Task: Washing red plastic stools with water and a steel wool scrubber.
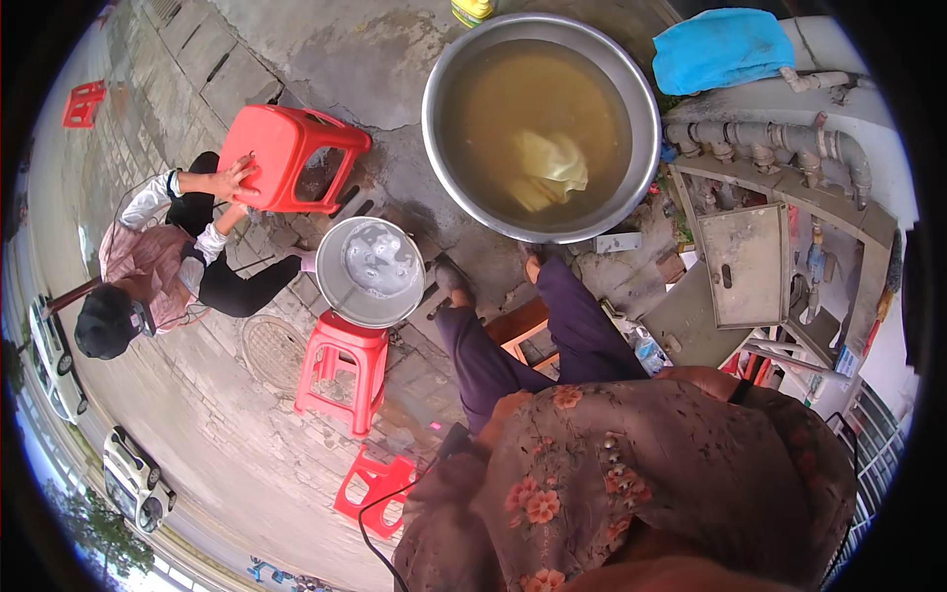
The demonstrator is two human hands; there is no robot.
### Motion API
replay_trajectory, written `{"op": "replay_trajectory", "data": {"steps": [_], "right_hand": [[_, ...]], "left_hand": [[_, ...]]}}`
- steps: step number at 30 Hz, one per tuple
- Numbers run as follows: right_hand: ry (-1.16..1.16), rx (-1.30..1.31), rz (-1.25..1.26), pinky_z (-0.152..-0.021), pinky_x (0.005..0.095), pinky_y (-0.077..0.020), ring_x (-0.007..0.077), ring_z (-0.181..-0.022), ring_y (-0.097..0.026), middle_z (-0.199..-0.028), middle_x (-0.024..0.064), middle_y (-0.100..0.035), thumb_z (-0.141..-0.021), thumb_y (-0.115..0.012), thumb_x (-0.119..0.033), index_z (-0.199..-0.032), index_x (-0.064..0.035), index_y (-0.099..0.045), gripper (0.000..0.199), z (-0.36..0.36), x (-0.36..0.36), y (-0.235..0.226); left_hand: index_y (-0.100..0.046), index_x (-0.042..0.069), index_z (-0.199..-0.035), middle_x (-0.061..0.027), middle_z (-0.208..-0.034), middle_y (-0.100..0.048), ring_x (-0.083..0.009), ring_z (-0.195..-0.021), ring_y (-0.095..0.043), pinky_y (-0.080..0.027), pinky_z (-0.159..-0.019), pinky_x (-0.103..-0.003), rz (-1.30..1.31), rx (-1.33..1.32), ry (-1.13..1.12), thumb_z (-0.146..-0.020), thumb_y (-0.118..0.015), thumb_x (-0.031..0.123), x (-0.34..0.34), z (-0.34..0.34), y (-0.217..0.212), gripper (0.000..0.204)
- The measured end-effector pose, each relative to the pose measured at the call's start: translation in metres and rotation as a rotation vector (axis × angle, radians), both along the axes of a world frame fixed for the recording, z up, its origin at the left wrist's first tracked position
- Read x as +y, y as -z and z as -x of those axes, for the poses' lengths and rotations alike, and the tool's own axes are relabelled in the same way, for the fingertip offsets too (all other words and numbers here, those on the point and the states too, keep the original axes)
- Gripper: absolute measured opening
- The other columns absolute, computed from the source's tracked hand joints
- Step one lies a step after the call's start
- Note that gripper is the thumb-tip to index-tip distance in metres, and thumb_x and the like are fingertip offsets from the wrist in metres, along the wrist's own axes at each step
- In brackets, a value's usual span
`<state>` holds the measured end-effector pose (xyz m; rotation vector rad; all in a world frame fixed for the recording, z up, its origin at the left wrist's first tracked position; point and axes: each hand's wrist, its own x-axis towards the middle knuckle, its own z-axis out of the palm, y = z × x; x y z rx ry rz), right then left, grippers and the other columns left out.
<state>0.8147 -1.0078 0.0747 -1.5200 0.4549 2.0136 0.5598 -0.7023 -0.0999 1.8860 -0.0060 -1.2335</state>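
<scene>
My left hand (506,407) shows as a small patch of skin between my purple trousers and my floral blouse. On the other side, my right hand (698,378) rests against the blouse, close to a dark wrist band. Fingers of both hands are hidden, so any grip cannot be made out. Beyond my feet stands a wide metal basin (641,94) of murky brown water. A pale yellowish cloth (549,166) lies partly sunk in it. To the left, a metal bucket (332,301) of foamy water sits beside a red stool (340,370), partly overlapping it in view.
At the left a crouching person (148,261) has both hands on a tipped red stool (261,158). A small red stool (375,488) stands near my left side. Pipes (740,133), a blue cloth (725,51) and a metal panel (745,266) line the right.
</scene>
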Motion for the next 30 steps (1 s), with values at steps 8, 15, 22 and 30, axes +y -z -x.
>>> {"op": "replay_trajectory", "data": {"steps": [8,15,22,30], "right_hand": [[-0.433,0.414,-0.008,-0.046,0.0286,-0.0419,0.0120,-0.051,-0.055,-0.067,0.0023,-0.059,-0.091,-0.052,-0.028,-0.094,-0.0091,-0.064,0.023,-0.047,-0.018,0.053],[-0.026,0.259,0.147,-0.057,0.0331,-0.0467,0.0203,-0.067,-0.060,-0.086,0.0128,-0.063,-0.089,-0.059,-0.027,-0.096,0.0010,-0.061,0.029,-0.034,-0.032,0.112],[0.050,0.148,0.209,-0.052,0.0343,-0.0522,0.0238,-0.061,-0.064,-0.073,0.0121,-0.064,-0.087,-0.059,-0.018,-0.091,-0.0015,-0.061,0.017,-0.071,0.024,0.173],[-0.479,-0.566,-0.081,-0.051,0.0276,-0.0501,0.0153,-0.062,-0.064,-0.078,0.0074,-0.065,-0.087,-0.058,-0.020,-0.093,-0.0038,-0.061,0.018,-0.023,0.315,0.194]], "left_hand": [[-0.063,0.001,-0.103,-0.0075,-0.085,-0.065,-0.0215,-0.085,-0.063,-0.049,-0.076,-0.034,0.232,0.326,-0.614,-0.085,-0.061,0.021,0.043,0.048,-0.085,0.027],[-0.062,0.002,-0.103,-0.0078,-0.085,-0.064,-0.0231,-0.087,-0.062,-0.048,-0.080,-0.034,0.370,0.425,-1.012,-0.085,-0.059,0.021,0.082,0.113,-0.123,0.026],[-0.060,0.005,-0.106,-0.0088,-0.088,-0.064,-0.0205,-0.079,-0.063,-0.051,-0.074,-0.033,0.231,0.122,-0.607,-0.089,-0.057,0.021,0.129,0.244,-0.050,0.023],[-0.059,0.003,-0.102,-0.0149,-0.090,-0.067,-0.0225,-0.069,-0.066,-0.054,-0.056,-0.031,0.443,0.543,-1.977,-0.088,-0.061,0.030,0.230,0.254,0.018,0.031]]}}
